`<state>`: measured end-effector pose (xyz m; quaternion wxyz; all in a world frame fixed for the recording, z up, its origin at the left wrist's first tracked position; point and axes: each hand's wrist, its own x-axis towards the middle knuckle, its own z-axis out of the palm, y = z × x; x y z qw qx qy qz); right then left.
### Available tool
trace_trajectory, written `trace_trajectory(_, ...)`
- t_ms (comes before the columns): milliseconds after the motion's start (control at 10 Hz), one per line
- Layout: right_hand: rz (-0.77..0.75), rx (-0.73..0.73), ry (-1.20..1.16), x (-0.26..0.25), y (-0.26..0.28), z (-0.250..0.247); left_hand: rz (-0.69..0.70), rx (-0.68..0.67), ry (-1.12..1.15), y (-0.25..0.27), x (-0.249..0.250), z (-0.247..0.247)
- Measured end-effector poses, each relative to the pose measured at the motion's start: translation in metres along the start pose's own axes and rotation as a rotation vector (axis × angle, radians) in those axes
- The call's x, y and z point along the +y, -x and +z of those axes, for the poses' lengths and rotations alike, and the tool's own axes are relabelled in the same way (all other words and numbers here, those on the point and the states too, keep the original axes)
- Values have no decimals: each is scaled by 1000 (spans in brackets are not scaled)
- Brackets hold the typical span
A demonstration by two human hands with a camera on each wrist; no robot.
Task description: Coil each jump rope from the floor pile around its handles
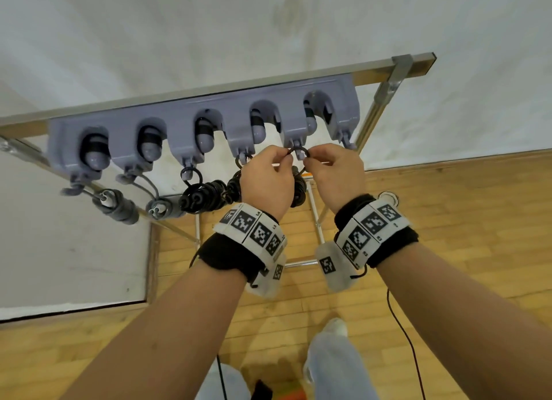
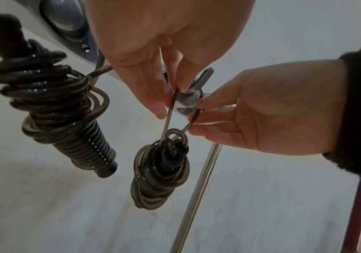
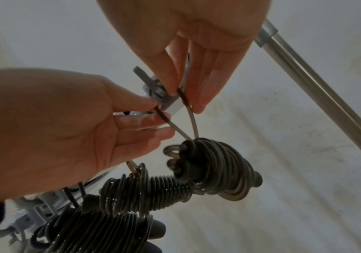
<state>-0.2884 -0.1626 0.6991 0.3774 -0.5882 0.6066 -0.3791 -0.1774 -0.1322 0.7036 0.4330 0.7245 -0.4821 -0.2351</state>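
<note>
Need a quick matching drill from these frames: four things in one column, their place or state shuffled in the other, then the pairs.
Things
1. left hand
2. right hand
3. coiled rope
4. grey rack

Place or state
A. fixed along the metal bar, hooks on its lower edge
B. pinches the rope loop on the side nearer the rack's free end hook
C. hangs below both hands, wound round its handles
D. pinches the loop on the side nearer the ropes already hung

Pairs: 1-D, 2-B, 3-C, 4-A
</note>
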Motion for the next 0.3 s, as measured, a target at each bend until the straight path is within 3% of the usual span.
trace_trajectory(300,67,-17,83,-14,4,-2,-17,-97,-64,3,9,-12)
